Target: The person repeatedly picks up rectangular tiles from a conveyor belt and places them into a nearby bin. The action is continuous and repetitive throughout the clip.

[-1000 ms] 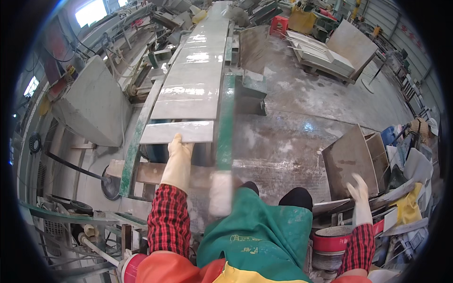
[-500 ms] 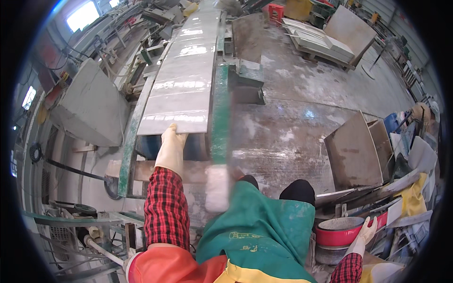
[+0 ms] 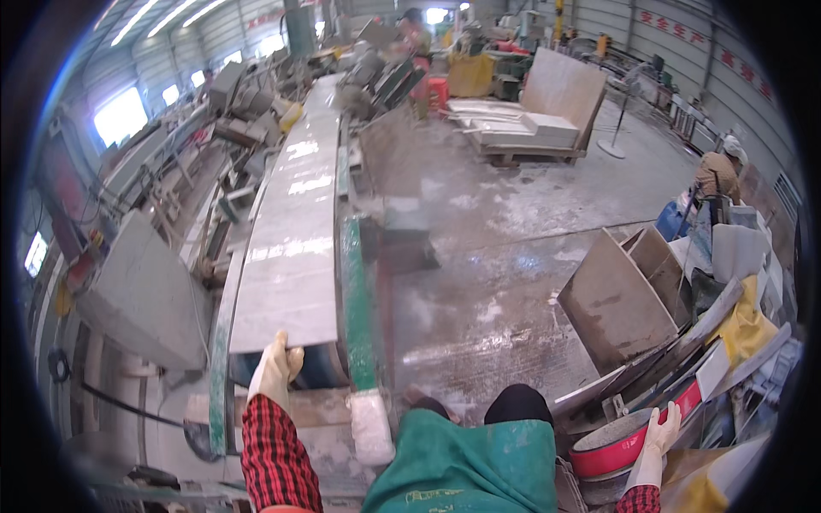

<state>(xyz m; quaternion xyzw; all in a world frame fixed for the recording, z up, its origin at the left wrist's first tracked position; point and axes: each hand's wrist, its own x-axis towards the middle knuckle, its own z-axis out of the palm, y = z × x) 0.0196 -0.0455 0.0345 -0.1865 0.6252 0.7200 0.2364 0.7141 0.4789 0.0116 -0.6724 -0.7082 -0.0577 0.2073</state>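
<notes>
My left hand (image 3: 275,373), in a pale work glove with a red checked sleeve, rests its fingers on the near edge of a long grey polished stone slab (image 3: 291,256) lying on a green-framed conveyor line (image 3: 355,299). My right hand (image 3: 660,434), also gloved, hangs low at the right beside a red round basin (image 3: 620,445) filled with grey material; its fingers are spread and it holds nothing. A green apron (image 3: 466,466) covers my front.
Grey stone slabs (image 3: 611,303) lean at the right among offcuts. A large slab (image 3: 141,295) leans at the left by machinery. Stacked slabs on a pallet (image 3: 522,132) stand far back. A person (image 3: 717,175) crouches at the far right. The wet concrete floor (image 3: 505,256) spreads between.
The view has tipped up, showing more of the hall. My left hand stays on the slab's near edge. My right hand dropped from beside the leaning slabs down to the red basin.
</notes>
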